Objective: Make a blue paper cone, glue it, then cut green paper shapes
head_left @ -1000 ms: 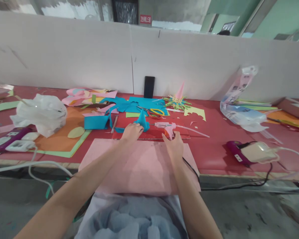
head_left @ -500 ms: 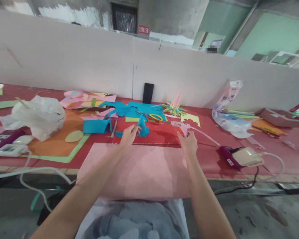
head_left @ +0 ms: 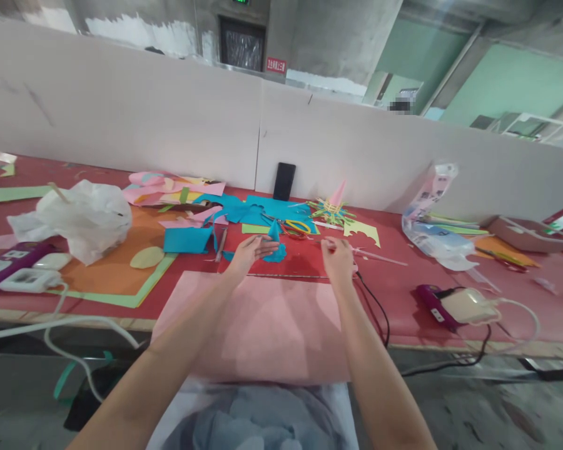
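Note:
My left hand (head_left: 249, 255) is beside a small blue paper cone (head_left: 274, 234) with a ruffled base. Its fingers stretch flat toward the cone and overlap its edge; I cannot tell if they touch. My right hand (head_left: 338, 259) hovers over the right end of a red board (head_left: 300, 259), fingers curled and pressed together. Whatever they may hold is too small to make out. Partly hidden by that hand lies a pink glue gun with a clear glue stick (head_left: 385, 257) and a black cord (head_left: 375, 297). Yellow-handled scissors (head_left: 298, 226) lie behind the cone.
A pink sheet (head_left: 248, 325) covers the near edge. Behind stand a phone (head_left: 284, 181) and a pink-tipped paper cone (head_left: 338, 195) on woven strips. Left are blue paper (head_left: 187, 240) and a white plastic bag (head_left: 84, 212); right, a purple power strip (head_left: 434, 303).
My right hand has let go of the pink glue gun and moved left, fingers drawn together. My left fingers have straightened beside the blue cone. The view has shifted slightly.

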Motion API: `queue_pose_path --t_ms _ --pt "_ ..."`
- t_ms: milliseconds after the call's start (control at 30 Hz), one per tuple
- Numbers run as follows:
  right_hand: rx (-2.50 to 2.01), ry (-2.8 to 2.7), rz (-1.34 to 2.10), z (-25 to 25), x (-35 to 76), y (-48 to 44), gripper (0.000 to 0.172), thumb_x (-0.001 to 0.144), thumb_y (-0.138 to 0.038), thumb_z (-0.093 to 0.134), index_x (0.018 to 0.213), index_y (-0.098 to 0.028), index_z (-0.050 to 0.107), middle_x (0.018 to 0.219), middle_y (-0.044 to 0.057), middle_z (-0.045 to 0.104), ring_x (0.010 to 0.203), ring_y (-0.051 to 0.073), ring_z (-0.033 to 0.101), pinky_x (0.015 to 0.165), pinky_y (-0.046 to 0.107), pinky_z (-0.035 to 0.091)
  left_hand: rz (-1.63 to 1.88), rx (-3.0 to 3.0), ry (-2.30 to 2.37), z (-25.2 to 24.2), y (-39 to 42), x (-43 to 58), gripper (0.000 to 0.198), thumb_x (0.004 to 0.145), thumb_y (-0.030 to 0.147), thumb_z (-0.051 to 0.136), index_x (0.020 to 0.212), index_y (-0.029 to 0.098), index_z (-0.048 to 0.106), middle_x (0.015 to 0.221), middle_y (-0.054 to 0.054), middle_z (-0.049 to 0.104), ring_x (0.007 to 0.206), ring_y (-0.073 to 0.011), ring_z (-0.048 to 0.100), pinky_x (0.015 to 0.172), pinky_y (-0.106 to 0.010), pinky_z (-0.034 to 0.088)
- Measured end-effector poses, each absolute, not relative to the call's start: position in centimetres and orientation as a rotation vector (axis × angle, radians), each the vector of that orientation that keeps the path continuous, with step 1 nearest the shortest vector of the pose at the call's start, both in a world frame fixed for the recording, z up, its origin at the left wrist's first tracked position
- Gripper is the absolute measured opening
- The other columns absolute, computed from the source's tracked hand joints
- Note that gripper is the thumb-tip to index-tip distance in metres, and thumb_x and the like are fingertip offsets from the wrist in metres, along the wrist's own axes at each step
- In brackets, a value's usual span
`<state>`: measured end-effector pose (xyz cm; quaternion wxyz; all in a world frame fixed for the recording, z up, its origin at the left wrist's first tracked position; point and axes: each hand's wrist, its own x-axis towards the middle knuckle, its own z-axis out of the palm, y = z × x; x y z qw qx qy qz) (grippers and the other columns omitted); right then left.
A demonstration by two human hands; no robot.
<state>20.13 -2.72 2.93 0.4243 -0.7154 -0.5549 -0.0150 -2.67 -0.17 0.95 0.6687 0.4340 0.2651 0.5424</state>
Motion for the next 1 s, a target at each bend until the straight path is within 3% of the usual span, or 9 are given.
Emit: queue_pose_path --t_ms 133,267,533,833,1000 --pt "-1.471 -1.360 0.749 3.5 14.5 -3.0 0.047 0.074 -0.053 0.048 0.104 -0.018 0.061 0.082 0.006 0.067 0.059 0.017 0.061 0.053 0.029 0.048 1.193 0.973 0.532 1.5 -0.5 -2.8 0.029 0.079 0.036 0.051 0.091 0.011 0.057 0.091 -0.015 0.069 0.089 -0.0253 0.064 0.087 -0.041 0.044" --pt "-1.293 -1.303 1.078 3.3 12.1 -3.6 0.044 0.070 -0.051 0.056 0.097 -0.018 0.063 0.079 0.004 0.067 0.055 0.014 0.060 0.046 0.025 0.047 1.200 0.972 0.527 1.7 -0.7 -2.8 0.030 0.079 0.037 0.051 0.094 0.012 0.057 0.093 -0.015 0.068 0.095 -0.0250 0.062 0.089 -0.040 0.044" --pt "-1.210 -1.280 1.087 2.1 12.5 -3.4 0.029 0.064 -0.045 0.065 0.069 -0.017 0.060 0.059 0.001 0.062 0.051 0.013 0.058 0.055 0.027 0.051 1.161 1.042 0.550 1.7 -0.8 -2.7 0.036 0.077 0.043 0.051 0.094 0.013 0.057 0.094 -0.015 0.068 0.096 -0.0256 0.061 0.087 -0.041 0.045" --pt "-1.224 -1.495 0.814 3.0 14.6 -1.9 0.029 0.067 -0.046 0.060 0.066 -0.017 0.058 0.055 0.000 0.059 0.047 0.012 0.055 0.052 0.025 0.047 1.355 0.968 0.595 1.9 -0.4 -3.2 0.029 0.074 0.037 0.057 0.088 0.011 0.057 0.076 -0.010 0.070 0.076 -0.0224 0.066 0.081 -0.038 0.049" --pt "-1.327 -1.391 0.677 3.8 18.0 0.7 0.026 0.067 -0.043 0.060 0.069 -0.017 0.058 0.054 0.000 0.059 0.048 0.014 0.057 0.054 0.029 0.048 1.468 0.961 0.660 1.2 0.4 -3.6 0.029 0.075 0.038 0.055 0.088 0.012 0.058 0.073 -0.008 0.069 0.075 -0.0207 0.066 0.081 -0.037 0.049"
